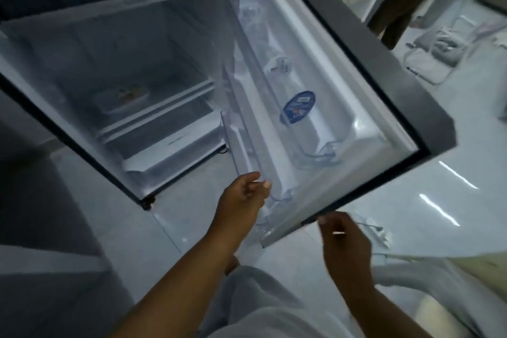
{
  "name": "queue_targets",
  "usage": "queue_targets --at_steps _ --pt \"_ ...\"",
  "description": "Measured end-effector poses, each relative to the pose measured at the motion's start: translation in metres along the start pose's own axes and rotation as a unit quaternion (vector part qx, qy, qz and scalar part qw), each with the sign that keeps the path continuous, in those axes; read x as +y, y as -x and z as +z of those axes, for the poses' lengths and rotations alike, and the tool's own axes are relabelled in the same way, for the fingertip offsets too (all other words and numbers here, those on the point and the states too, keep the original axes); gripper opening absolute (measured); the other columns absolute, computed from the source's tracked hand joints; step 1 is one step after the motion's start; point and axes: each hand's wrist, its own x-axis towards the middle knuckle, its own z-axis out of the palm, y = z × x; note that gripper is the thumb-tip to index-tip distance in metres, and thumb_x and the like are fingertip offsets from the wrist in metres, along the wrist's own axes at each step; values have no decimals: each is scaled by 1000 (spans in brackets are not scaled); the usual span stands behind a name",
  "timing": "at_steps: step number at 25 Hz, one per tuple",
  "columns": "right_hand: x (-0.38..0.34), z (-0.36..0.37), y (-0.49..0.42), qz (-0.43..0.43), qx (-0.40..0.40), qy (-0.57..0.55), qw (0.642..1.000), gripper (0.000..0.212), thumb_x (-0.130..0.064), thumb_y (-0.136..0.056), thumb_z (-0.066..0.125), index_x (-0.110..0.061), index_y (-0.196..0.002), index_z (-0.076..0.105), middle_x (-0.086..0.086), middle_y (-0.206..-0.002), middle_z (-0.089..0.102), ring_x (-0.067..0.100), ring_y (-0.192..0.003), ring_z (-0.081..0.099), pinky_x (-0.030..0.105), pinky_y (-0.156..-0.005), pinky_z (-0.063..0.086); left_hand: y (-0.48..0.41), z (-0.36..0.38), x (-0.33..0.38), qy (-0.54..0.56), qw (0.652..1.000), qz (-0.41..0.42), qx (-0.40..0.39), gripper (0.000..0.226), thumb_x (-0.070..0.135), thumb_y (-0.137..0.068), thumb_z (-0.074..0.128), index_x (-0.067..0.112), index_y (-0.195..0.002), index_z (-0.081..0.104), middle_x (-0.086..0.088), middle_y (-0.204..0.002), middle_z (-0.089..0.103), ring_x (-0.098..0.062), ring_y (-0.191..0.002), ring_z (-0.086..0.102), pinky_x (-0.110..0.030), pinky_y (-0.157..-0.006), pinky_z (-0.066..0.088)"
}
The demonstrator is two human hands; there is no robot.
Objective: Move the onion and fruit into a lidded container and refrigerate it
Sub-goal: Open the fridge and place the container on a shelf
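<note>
The fridge [90,44] stands open, seen from above. A clear lidded container [122,100] with dim contents rests on a glass shelf inside. The fridge door [365,71] swings out to the right, its inner racks facing me. My left hand [242,197] hovers by the door's lower inner rack, fingers loosely curled, holding nothing. My right hand [343,239] is at the door's near bottom corner, fingers touching or close to the edge; the blur hides whether it grips.
A plastic bottle with a blue label [299,108] lies in the door rack. A crisper drawer [170,145] sits under the shelf. Another person's legs [403,0] stand at the upper right on the glossy white floor [411,195]. My light trousers fill the bottom.
</note>
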Motion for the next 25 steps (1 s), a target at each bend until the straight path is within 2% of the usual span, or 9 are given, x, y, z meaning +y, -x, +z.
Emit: queue_targets --at_steps 2,5,7,10,12,16,18,21,25 --pt "8 -34 -17 72 99 -47 991 21 -44 -86 63 -33 -101 53 -1 -96 64 18 -89 64 17 -66 42 7 22 22 20 999 4 -49 52 57 -78 64 28 -120 62 8 -104 74 -5 -89 72 -23 -79 56" --pt "-5 -52 -38 54 41 -136 988 63 -54 -85 55 -28 -139 35 -2 -139 49 -1 -119 51 10 -80 46 8 36 49 74 995 3 -63 73 70 -62 66 22 -117 63 2 -101 75 -10 -88 74 -33 -86 59" --pt "-22 -43 -38 3 -6 -154 988 75 -51 -80 59 -31 -145 28 -8 -141 45 -12 -122 46 11 -85 51 2 36 60 61 997 -16 -43 80 70 -61 69 21 -123 60 1 -102 73 -12 -87 74 -37 -91 57" --pt "-32 -32 -23 -23 -12 -141 990 85 -52 -75 65 -30 -147 26 -11 -138 41 -3 -125 46 28 -88 55 -2 30 67 48 998 -40 -10 80 62 -68 73 16 -130 55 -4 -105 72 -17 -94 72 -40 -95 55" --pt "-33 -25 -10 -41 -28 -118 992 86 -52 -75 64 -27 -147 26 -14 -134 41 1 -125 47 31 -89 53 -2 21 68 70 997 -42 10 67 53 -74 74 14 -125 58 -9 -107 72 -20 -95 71 -39 -93 57" --pt "-52 -3 17 -86 -65 -101 989 67 -49 -77 60 -28 -137 38 -5 -135 49 9 -117 55 19 -84 50 4 -24 66 133 988 -6 79 21 37 -85 69 19 -95 67 -8 -97 72 -19 -83 70 -31 -80 61" --pt "-72 7 22 -87 -82 -115 986 56 -49 -78 58 -35 -129 42 -4 -129 55 17 -110 61 17 -80 49 8 -54 66 146 983 1 110 20 38 -85 68 19 -92 68 -7 -93 71 -19 -80 69 -29 -76 61" --pt "-117 17 5 -158 -79 -138 975 48 -44 -86 60 -34 -130 43 -1 -130 56 18 -111 60 17 -81 50 7 -99 68 143 975 1 170 29 46 -82 68 18 -92 68 -7 -85 70 -21 -78 68 -40 -88 59" --pt "-193 44 -45 -376 -74 -86 919 61 -35 -91 57 -18 -144 35 8 -154 35 20 -142 35 34 -109 41 -3 -156 76 150 955 1 257 42 52 -83 65 12 -96 70 -10 -82 69 -24 -77 68 -42 -88 59"
